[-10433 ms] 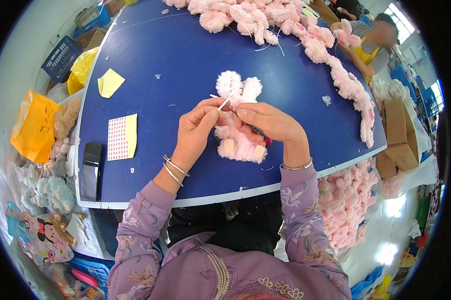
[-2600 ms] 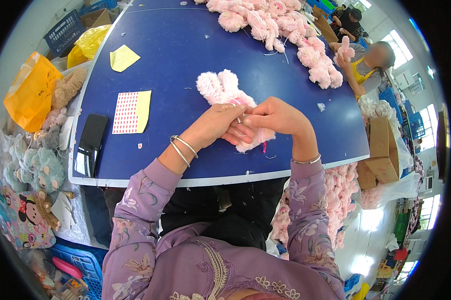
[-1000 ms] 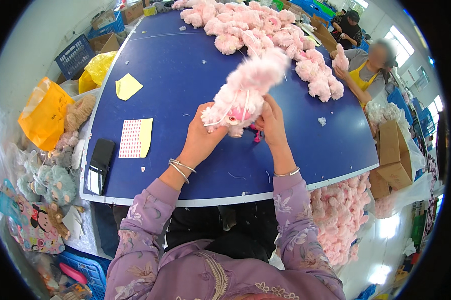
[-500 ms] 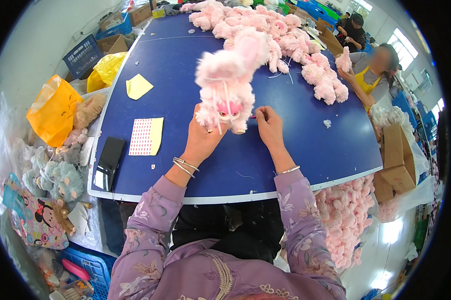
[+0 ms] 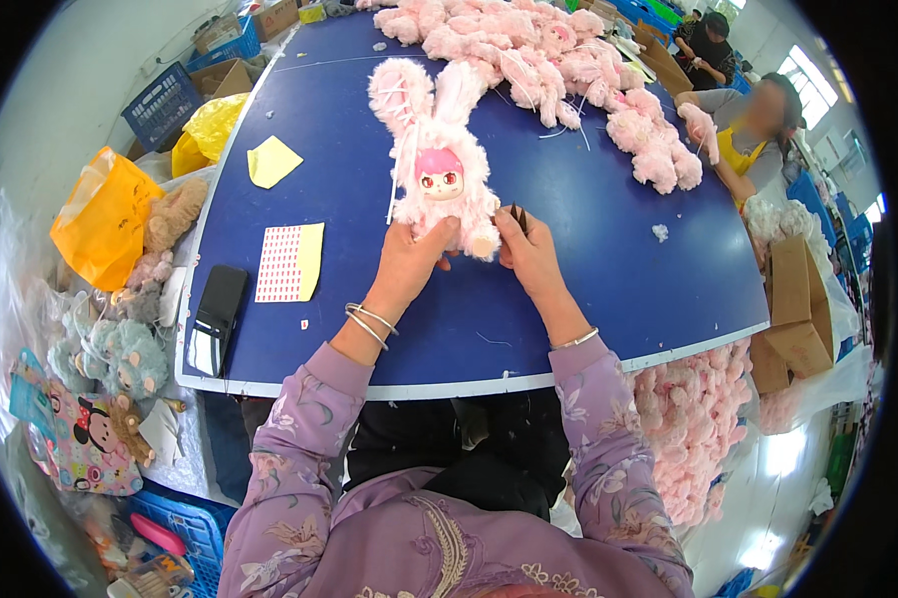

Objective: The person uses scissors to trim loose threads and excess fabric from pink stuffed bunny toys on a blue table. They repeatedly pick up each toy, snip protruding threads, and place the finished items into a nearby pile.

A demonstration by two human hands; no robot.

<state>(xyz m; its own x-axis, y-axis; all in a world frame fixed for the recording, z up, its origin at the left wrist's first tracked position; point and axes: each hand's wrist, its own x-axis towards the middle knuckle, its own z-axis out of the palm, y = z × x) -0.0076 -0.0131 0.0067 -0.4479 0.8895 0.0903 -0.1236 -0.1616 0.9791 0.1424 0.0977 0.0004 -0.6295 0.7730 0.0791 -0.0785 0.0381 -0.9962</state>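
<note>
Left hand (image 5: 409,261) is clamped around the lower body of a pink plush rabbit (image 5: 441,214), its thumb across the front. The rabbit is over the blue table (image 5: 598,289), face toward the camera, ears pointing away from the person, a white strand hanging along its left edge in the view. Just beside its foot, the right hand (image 5: 530,249) is closed on a dark pointed tool (image 5: 517,214). Farther right lies a white tuft (image 5: 660,232), then an open cardboard box (image 5: 802,344) beyond the table's edge.
</note>
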